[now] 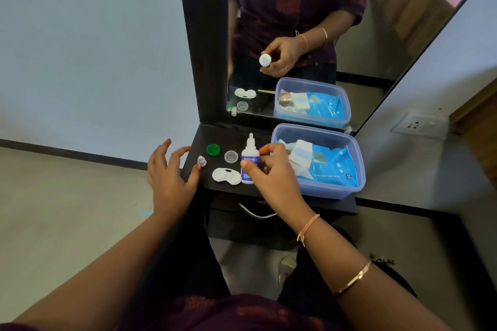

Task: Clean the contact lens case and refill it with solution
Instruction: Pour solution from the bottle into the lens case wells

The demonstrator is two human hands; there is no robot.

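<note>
Right hand (271,169): centre of frame, thumb and fingers curled round the solution bottle (250,158), which stands upright on the dark shelf (215,192) with its nozzle bare.
Left hand (169,174): left of centre, fingers spread wide, holding nothing, just beside the small white cap (201,162).
Lens case (226,176): open, flat, just left of the bottle; green lid (213,149) and clear lid (231,156) lie behind it.
Risk: the bare nozzle could brush the case or a finger and get dirty. A hard squeeze could overfill the wells. The left hand could knock the cap off the shelf edge.

Dim, even indoor light, soft shadows, wide-angle bending at edges, slight blur throughout, faint pink glare top right
</note>
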